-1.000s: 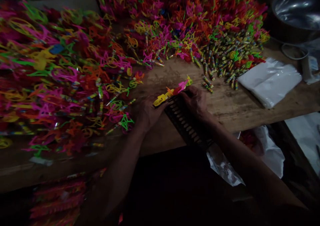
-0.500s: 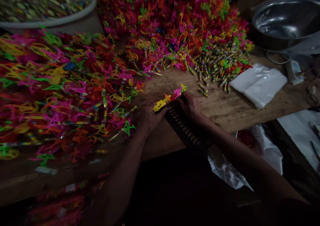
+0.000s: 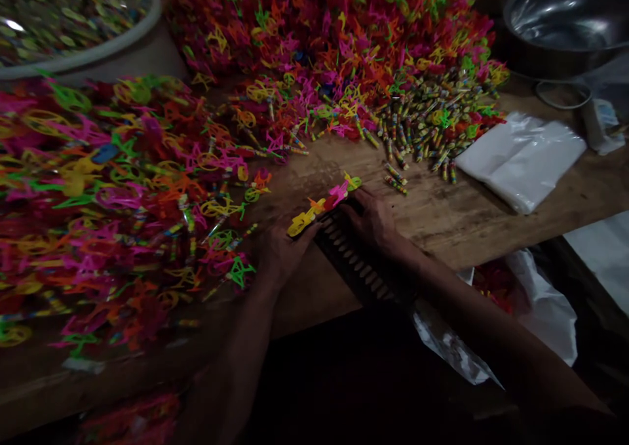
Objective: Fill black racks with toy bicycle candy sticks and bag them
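At the front edge of the worktop point(image 3: 466, 222), between your two hands, lies a dark slotted rack point(image 3: 356, 265), its long axis running from near right to far left. A short row of bright plastic toys point(image 3: 322, 204) sits along its far end, slanting up to the right. Your left hand point(image 3: 282, 248) is curled at the yellow end of that row, your right hand point(image 3: 376, 221) closed over the rack's far end by the pink and green pieces; both touch it, equally near. Both forearms angle in from below. Loose toy heaps point(image 3: 147, 189) lie just left.
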Tool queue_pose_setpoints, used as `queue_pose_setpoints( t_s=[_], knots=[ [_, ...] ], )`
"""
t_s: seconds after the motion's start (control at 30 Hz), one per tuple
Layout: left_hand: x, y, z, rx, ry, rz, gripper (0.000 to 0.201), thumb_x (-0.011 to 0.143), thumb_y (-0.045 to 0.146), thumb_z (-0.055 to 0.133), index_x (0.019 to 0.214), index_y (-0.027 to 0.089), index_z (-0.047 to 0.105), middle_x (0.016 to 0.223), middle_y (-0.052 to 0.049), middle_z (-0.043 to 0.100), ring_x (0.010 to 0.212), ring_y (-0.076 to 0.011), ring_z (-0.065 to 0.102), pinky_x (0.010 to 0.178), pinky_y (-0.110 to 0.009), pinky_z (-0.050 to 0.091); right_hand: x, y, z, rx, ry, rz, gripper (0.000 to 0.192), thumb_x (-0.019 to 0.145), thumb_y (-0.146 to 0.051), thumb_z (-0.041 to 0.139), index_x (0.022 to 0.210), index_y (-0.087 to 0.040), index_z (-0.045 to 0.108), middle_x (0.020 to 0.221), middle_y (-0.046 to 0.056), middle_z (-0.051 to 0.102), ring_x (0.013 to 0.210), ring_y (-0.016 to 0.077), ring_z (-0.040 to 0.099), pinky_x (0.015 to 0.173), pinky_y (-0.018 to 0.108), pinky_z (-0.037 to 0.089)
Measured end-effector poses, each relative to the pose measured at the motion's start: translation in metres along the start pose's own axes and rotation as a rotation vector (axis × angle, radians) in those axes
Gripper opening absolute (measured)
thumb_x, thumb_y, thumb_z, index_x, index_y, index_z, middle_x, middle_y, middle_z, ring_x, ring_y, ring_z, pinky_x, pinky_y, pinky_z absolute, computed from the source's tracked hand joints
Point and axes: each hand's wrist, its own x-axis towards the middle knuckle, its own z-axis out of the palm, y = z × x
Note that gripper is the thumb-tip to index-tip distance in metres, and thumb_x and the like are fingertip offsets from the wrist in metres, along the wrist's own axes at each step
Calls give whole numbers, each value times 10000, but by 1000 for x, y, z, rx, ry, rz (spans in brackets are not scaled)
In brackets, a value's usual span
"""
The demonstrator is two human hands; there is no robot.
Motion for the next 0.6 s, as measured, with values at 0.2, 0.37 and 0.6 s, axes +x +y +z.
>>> queue_pose_setpoints(
  t_s=[0.2, 0.37, 0.6],
  knots=[
    [1, 5, -1, 24, 23, 14, 281, 825, 394, 763, 995, 170, 771, 1031, -81, 794, 971, -257, 760, 932, -391, 609, -6, -6, -14, -55, -24, -7, 219, 927, -152, 581, 1084, -181, 731, 1095, 97, 729, 985, 222, 676, 873, 335, 545],
    [-2, 5, -5, 27, -31, 3, 289, 853, 400, 740, 1021, 168, 778, 1053, -97, 794, 958, -273, 760, 904, -420, 616, -20, 2, -48, -214, -18, -32, 278, 990, -202, 483, 937, -195, 756, 936, 94, 725, 853, 206, 657, 778, 323, 524],
    [-4, 0, -6, -7, 3, 66, 220, 842, 326, 754, 1007, 182, 773, 1037, -85, 793, 980, -265, 757, 931, -416, 609, -22, 19, -51, -510, -4, -14, 291, 1005, -278, 465, 927, -180, 728, 958, 129, 690, 891, 237, 601, 834, 372, 491]
  ],
)
